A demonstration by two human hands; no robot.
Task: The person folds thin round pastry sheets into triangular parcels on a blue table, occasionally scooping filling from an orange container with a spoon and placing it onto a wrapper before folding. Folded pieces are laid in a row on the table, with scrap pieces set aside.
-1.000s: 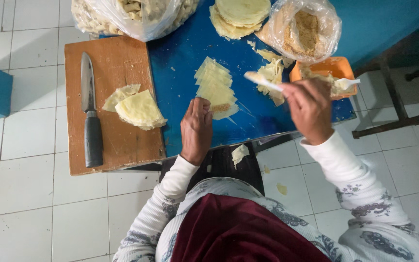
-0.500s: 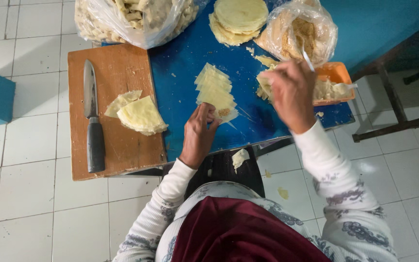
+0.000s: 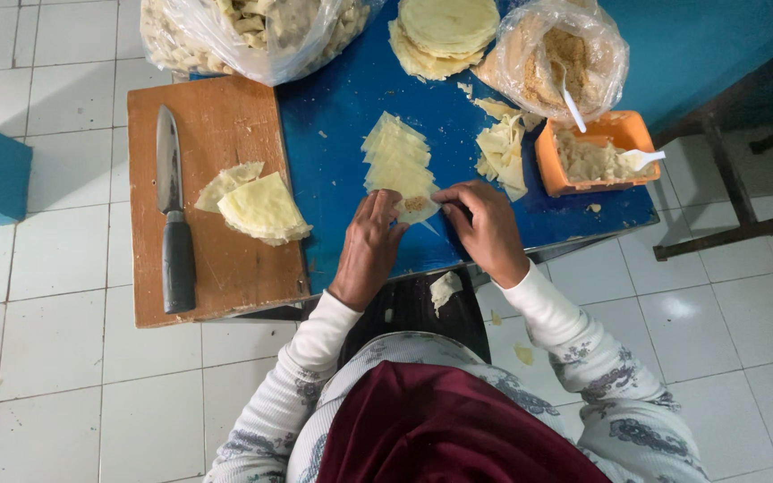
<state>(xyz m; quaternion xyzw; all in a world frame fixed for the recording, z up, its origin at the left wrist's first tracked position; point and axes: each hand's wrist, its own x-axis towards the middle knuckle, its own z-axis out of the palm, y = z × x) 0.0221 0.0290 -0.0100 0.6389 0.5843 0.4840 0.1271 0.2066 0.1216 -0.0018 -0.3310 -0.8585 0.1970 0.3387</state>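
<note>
On the blue table [image 3: 342,107] lies a row of pale yellow triangular wrapper pieces [image 3: 395,156]. My left hand [image 3: 370,246] and my right hand [image 3: 487,225] both pinch the nearest wrapper piece [image 3: 416,207], which has a small dab of brown filling on it. An orange tub of filling [image 3: 583,154] with a white spoon [image 3: 641,159] stands to the right of my right hand. A clear bag of brown crumbs [image 3: 558,55] with a second white spoon sits behind the tub.
A wooden cutting board [image 3: 216,134] at the left holds a black-handled knife [image 3: 172,215] and cut wrapper quarters [image 3: 257,204]. Round wrappers [image 3: 445,31] are stacked at the far edge, beside a large clear bag of folded pieces [image 3: 243,31]. White tiled floor surrounds the table.
My right hand came back from the orange tub to the nearest wrapper, leaving the spoon in the tub. A dab of filling now lies on that wrapper, and both hands hold it.
</note>
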